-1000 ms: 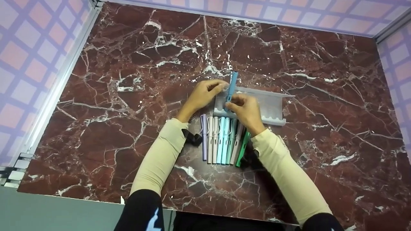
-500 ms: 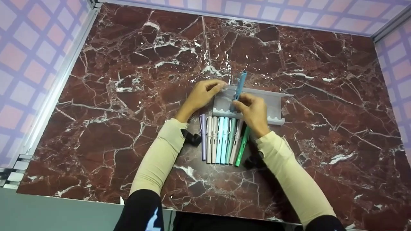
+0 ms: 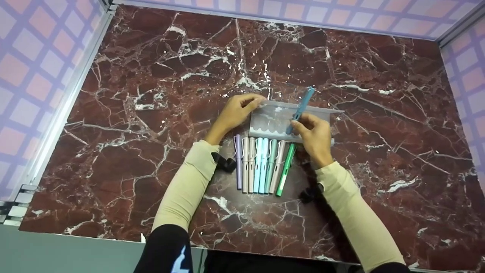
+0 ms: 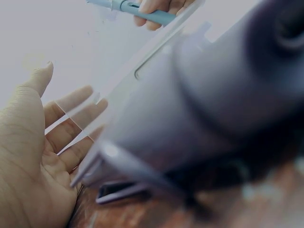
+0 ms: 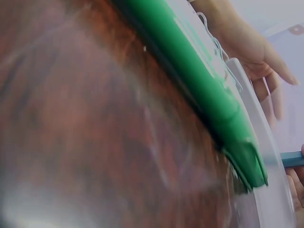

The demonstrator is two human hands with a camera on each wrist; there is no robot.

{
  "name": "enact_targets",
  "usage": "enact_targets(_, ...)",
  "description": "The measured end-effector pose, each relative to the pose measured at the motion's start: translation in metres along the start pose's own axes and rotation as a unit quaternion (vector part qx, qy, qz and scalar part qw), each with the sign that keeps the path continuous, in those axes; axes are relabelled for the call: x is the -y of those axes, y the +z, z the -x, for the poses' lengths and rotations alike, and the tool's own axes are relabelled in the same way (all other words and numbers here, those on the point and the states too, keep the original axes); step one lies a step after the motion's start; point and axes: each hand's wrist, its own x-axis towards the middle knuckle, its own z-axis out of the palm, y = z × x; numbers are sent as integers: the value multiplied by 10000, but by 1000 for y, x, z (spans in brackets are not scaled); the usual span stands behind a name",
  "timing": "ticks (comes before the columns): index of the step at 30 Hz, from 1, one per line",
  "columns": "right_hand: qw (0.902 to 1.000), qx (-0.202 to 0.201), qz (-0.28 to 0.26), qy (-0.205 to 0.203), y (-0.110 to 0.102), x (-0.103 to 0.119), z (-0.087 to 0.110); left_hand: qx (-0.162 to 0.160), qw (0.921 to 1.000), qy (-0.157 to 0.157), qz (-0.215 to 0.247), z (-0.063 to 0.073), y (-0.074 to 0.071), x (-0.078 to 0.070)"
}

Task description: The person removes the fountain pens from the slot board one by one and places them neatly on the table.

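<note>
In the head view, a clear frosted plastic pen case (image 3: 269, 123) with a scalloped front edge lies on the marbled table. My left hand (image 3: 237, 112) rests at its back left corner; in the left wrist view its fingers show through the clear plastic, thumb apart. Between thumb and fingers, my right hand (image 3: 318, 138) pinches the lower end of a blue pen (image 3: 304, 103), tilted up to the right above the case. A row of several capped pens lies in front, from a purple pen (image 3: 238, 167) at left to a green pen (image 3: 286, 170) at right.
Patterned panels (image 3: 49, 68) border the table (image 3: 151, 76) at left, back and right. Black wrist cameras hang beneath both sleeves, close to the ends of the pen row. Up close, the purple pen (image 4: 142, 118) and green pen (image 5: 194, 80) fill much of the wrist views.
My right hand has moved rightward along the case with the blue pen, which now leans further to the right. The left hand and the row of pens have stayed in place.
</note>
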Motion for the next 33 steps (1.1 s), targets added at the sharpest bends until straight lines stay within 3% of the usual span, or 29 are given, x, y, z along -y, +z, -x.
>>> enact_targets(9, 9995, -264, -137, 133, -20, -12, 0, 4, 9999, -160, -10, 1, 0, 0)
enact_targets(24, 9960, -710, -531, 128, -57, -35, 3, -39, 9999, -59, -91, 2, 2, 2)
enact_targets(29, 9874, -1082, -1137, 196, -73, -52, 7, -18, 9999, -88, -103, 1, 1, 0)
enact_targets(33, 9705, -1382, -1957, 253, -86, -62, 13, -10, 9998, -108, -148, 1, 0, -1)
